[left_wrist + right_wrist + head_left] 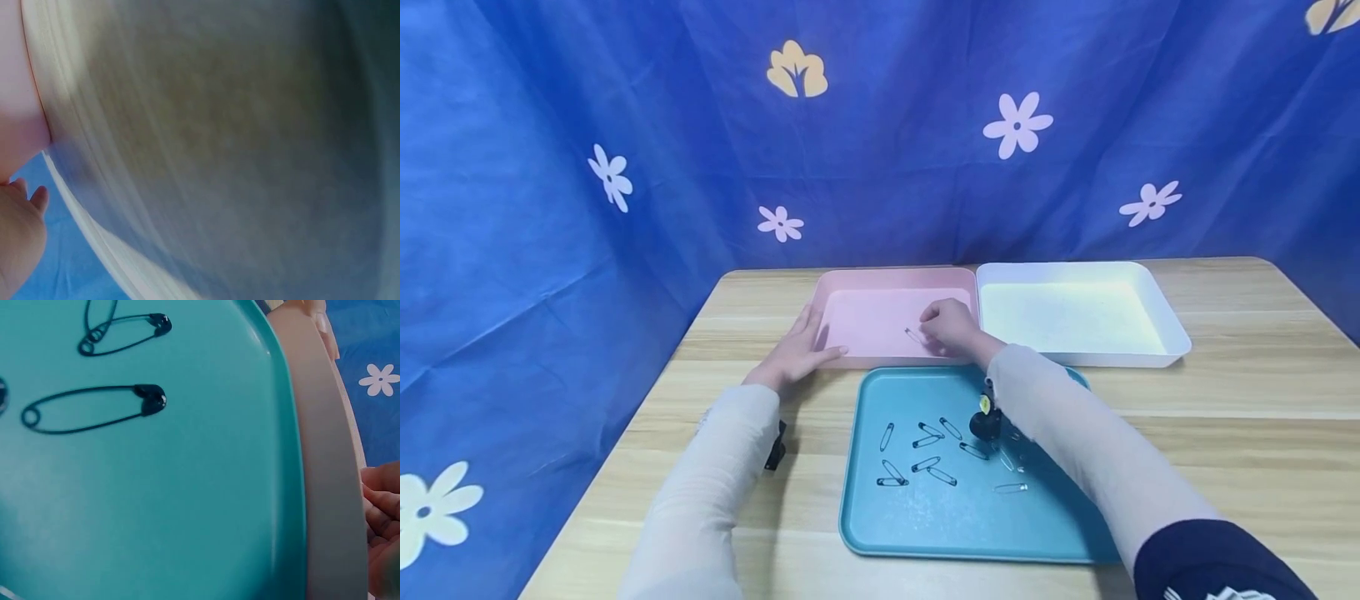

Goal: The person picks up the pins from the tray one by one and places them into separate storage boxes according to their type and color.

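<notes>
Over the right part of the pink tray (865, 312), my right hand (953, 327) has its fingers curled together and pinches a silver safety pin (913, 335), which pokes out left of the fingertips. In the right wrist view the curled fingers (382, 509) show at the right edge, past the tray wall; the pin is hidden there. My left hand (795, 350) rests at the pink tray's near left corner, thumb along the front rim and fingers spread up the left side. Several black safety pins (887, 437) and a few silver ones (1010, 487) lie on the teal tray (970, 529).
A white tray (1071, 321) stands right beside the pink one at the back. The teal tray lies in front of both, under my right forearm. Behind the wooden table (1240, 400) hangs a blue flowered cloth (880, 167).
</notes>
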`<action>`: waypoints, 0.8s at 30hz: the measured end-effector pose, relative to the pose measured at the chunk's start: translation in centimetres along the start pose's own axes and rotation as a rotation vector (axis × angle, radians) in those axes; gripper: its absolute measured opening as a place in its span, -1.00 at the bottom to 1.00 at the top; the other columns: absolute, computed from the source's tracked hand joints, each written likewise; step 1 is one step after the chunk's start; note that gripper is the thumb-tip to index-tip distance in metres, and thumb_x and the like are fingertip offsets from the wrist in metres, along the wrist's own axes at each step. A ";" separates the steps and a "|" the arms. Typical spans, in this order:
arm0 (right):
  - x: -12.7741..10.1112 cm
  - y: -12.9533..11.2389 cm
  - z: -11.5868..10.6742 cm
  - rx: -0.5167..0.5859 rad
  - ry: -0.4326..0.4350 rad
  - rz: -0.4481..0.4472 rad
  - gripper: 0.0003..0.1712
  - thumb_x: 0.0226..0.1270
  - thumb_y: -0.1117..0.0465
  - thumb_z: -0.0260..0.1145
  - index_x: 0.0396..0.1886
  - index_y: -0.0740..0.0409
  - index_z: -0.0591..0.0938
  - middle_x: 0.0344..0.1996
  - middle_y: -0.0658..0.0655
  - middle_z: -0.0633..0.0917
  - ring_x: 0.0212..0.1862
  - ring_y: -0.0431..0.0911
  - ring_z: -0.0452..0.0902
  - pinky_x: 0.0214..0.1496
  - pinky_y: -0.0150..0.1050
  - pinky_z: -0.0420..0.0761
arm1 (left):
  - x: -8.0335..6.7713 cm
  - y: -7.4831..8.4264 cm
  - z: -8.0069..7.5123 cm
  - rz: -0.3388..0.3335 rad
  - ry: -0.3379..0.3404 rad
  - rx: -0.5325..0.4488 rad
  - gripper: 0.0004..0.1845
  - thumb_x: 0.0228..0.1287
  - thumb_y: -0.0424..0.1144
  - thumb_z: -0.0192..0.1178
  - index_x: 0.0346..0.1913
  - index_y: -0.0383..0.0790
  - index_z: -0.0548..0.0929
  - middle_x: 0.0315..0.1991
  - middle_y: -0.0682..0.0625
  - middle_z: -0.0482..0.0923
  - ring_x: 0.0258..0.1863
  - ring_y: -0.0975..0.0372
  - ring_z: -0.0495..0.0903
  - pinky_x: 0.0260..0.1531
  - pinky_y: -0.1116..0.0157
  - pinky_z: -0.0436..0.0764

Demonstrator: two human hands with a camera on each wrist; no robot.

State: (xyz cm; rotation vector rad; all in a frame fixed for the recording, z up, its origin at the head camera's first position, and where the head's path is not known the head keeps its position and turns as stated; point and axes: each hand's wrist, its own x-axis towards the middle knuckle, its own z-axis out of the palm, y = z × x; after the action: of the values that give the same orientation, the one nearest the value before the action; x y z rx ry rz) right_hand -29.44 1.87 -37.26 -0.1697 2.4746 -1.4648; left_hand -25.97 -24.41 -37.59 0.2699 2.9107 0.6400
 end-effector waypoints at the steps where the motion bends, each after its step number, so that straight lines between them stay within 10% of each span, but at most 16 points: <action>1: -0.1 -0.1 -0.1 -0.006 -0.001 -0.008 -0.79 0.11 0.33 0.17 -0.24 0.32 0.55 -0.41 0.18 0.57 -0.46 -0.05 0.53 -0.47 -0.27 0.56 | 0.0 0.0 0.0 0.001 0.000 0.002 0.05 -0.01 0.35 -0.07 0.31 -0.16 -0.37 0.31 -0.20 -0.46 0.24 -0.12 -0.17 0.13 -0.07 -0.05; 24: -4.3 -0.3 -2.5 -0.044 -0.042 -0.123 -0.75 0.11 0.26 0.22 -0.22 0.30 0.55 -0.32 0.15 0.58 -0.31 -0.05 0.53 -0.32 -0.30 0.54 | 0.0 0.0 0.1 0.009 -0.006 0.011 0.05 -0.01 0.36 -0.09 0.31 -0.12 -0.40 0.31 -0.13 -0.52 0.25 -0.10 -0.22 0.13 -0.09 -0.09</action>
State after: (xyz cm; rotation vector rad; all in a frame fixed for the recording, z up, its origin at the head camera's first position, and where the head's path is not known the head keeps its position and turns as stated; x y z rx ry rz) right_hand -26.05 4.85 -35.13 -0.3632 2.5034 -1.4387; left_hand -25.97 -24.35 -37.63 0.2865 2.9095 0.6229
